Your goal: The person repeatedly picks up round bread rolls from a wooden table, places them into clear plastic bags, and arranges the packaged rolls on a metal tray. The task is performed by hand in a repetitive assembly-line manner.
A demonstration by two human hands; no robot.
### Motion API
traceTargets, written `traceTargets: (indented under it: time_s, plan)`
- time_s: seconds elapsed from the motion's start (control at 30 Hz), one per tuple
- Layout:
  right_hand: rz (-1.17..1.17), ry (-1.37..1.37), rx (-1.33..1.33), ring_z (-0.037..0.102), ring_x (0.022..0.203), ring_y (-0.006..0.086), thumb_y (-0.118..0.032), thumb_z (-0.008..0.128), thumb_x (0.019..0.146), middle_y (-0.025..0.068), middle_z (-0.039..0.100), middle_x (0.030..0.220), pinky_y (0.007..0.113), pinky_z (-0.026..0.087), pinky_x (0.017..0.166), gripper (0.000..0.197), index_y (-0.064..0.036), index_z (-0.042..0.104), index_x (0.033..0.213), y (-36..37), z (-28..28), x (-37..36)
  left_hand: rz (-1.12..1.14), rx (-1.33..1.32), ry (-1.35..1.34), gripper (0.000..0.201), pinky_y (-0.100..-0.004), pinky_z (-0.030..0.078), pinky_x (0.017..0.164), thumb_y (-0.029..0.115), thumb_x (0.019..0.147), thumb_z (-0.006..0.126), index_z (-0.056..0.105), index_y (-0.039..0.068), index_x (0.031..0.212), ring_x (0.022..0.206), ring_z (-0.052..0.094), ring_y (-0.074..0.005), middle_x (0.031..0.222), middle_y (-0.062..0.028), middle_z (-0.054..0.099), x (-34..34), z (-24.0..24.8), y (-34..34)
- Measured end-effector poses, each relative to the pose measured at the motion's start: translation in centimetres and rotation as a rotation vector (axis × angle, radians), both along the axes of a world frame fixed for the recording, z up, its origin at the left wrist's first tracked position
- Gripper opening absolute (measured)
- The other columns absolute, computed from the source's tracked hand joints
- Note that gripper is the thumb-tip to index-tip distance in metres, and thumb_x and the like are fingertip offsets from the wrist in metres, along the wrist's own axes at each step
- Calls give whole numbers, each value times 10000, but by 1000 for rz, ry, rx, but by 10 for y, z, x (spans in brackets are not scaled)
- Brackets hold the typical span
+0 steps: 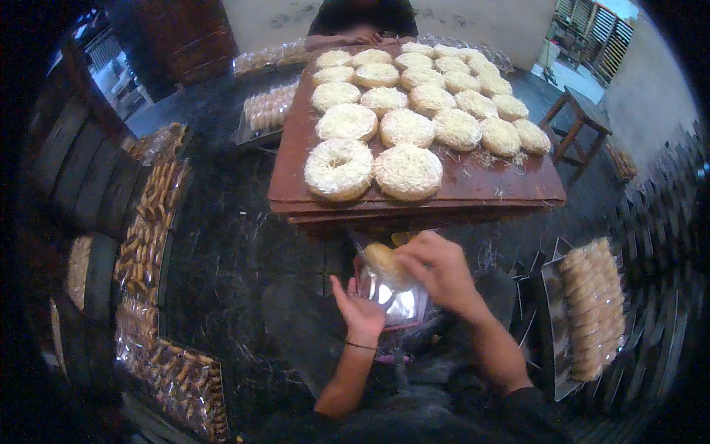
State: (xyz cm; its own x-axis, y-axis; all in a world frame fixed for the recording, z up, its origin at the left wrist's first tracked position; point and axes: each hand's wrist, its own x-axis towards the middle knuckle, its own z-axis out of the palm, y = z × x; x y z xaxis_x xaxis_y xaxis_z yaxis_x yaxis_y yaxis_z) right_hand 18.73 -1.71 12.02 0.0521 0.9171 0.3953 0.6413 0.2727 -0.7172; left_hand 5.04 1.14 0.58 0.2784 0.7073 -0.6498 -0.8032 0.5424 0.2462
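Observation:
My right hand point(440, 270) grips a golden-brown doughnut point(384, 260) by its near right side, fingers bent over its edge. Right below the doughnut, over my lap, lies shiny clear plastic packaging point(403, 307) with a pinkish edge. My left hand point(361, 311), a dark band at its wrist, is palm up beside the plastic, thumb stretched out; its other fingers are partly hidden, and I cannot tell whether they touch the plastic. Just beyond my hands, doughnuts topped with pale shreds point(408, 172) sit in rows on a reddish-brown table point(510, 185).
A tray of wrapped pale doughnuts point(592, 311) stands at my right; another tray point(268, 109) is beyond the table's left side. Trays of wrapped brown pastries point(151, 229) line the left. A wooden stool point(580, 122) stands far right. Another person point(362, 18) sits across the table.

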Motion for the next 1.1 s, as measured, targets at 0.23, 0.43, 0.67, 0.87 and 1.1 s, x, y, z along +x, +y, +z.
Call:
traceTargets:
  time_s: [0.23, 0.43, 0.67, 0.87, 1.1]
  plan:
    - [210, -516, 23, 580, 817, 253, -168, 596, 713, 82, 555, 858, 357, 477, 671, 230, -70, 602, 920, -39, 16, -15, -222, 311, -343, 768, -433, 350, 990, 652, 814, 375, 387, 42, 1280, 1130, 468, -314, 1255, -142, 471, 17, 37, -5]
    - [177, -311, -186, 607, 685, 306, -167, 611, 762, 110, 554, 840, 392, 506, 535, 244, -74, 564, 983, -74, -20, -16, -197, 398, -429, 749, -580, 278, 1005, 589, 822, 411, 327, 43, 1327, 1203, 397, -370, 1327, -193, 389, 31, 44, -10]
    - [344, -282, -265, 587, 655, 326, -175, 614, 751, 121, 555, 807, 402, 497, 522, 203, -52, 551, 900, -73, -15, -17, -260, 332, -295, 668, -663, 207, 992, 480, 841, 425, 323, 33, 1327, 1250, 326, -403, 1339, -212, 370, 30, 33, -7]
    - [684, 160, -165, 592, 716, 298, -158, 602, 778, 135, 601, 886, 375, 492, 648, 170, -41, 594, 902, -100, -67, 75, -516, 218, -674, 731, -702, 70, 984, 510, 844, 388, 274, 1, 1356, 1315, 208, -403, 1413, -211, 264, 9, 42, 9]
    - [-134, -114, 44, 591, 861, 332, -41, 663, 719, 132, 613, 954, 374, 479, 788, 249, -42, 614, 963, -84, -17, 43, -544, 226, -597, 724, -695, 165, 969, 558, 845, 390, 327, 27, 1333, 1262, 316, -376, 1372, -177, 344, 8, 53, -8]
